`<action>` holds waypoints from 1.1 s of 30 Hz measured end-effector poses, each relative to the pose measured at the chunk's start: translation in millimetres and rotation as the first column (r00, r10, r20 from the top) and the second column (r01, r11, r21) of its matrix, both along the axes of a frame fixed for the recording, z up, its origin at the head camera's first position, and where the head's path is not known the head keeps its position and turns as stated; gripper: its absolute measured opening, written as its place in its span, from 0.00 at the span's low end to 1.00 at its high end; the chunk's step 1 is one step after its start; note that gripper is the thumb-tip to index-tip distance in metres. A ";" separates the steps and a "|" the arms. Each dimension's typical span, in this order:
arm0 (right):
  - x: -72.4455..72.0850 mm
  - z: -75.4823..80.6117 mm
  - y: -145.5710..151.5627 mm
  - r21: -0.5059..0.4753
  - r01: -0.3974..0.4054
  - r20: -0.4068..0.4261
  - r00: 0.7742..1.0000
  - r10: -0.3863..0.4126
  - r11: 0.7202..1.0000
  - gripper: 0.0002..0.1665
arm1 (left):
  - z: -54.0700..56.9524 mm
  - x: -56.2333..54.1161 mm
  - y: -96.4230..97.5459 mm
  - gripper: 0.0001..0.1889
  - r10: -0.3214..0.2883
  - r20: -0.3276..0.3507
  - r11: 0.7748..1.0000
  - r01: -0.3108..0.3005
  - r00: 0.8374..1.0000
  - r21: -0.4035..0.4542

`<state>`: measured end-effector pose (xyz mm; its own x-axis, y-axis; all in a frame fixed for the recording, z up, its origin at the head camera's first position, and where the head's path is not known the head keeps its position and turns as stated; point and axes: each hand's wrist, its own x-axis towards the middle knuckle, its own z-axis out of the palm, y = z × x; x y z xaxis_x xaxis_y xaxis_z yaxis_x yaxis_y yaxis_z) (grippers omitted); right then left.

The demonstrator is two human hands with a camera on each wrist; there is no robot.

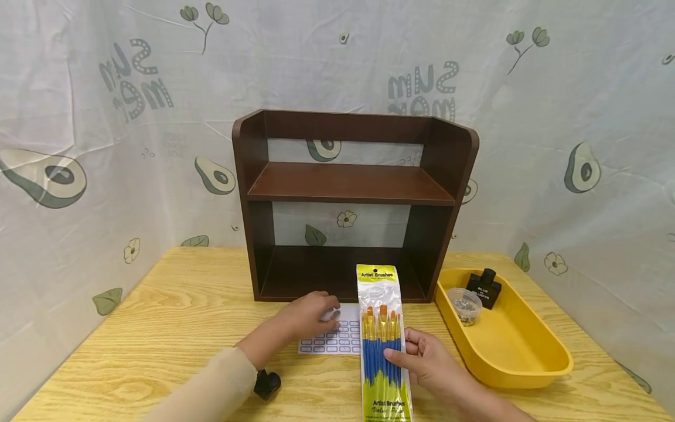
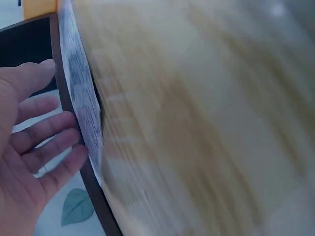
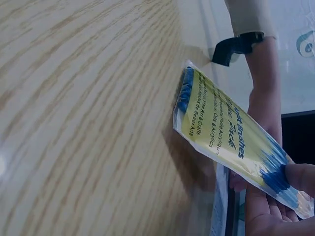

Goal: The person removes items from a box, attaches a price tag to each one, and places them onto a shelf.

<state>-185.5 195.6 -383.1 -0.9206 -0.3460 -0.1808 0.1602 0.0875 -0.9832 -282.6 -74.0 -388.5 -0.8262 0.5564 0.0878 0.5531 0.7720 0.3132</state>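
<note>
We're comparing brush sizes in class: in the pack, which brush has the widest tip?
The middle brush in the pack held by the right hand: its orange tip is plainly broader than those on either side.

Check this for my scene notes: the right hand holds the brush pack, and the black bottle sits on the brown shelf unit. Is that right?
Not quite: the black bottle sits in the yellow tray, not on the brown shelf unit, as the head view shows. The right hand does hold the brush pack.
</note>
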 end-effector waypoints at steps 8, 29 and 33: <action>-1.6 -2.9 -10.1 -0.002 -0.005 0.038 0.999 0.005 1.000 0.38 | 2.6 2.9 11.0 0.24 0.042 0.004 0.994 -0.041 0.999 -0.102; -5.1 -11.7 -17.2 0.007 -0.029 0.104 0.994 0.028 1.000 0.33 | 19.7 2.0 1.6 0.35 0.214 0.180 0.968 -0.183 0.960 -0.175; -5.1 -13.4 -17.5 0.017 -0.034 0.105 0.994 0.032 0.999 0.33 | 18.4 1.2 -3.7 0.34 0.228 0.208 0.964 -0.192 0.951 -0.182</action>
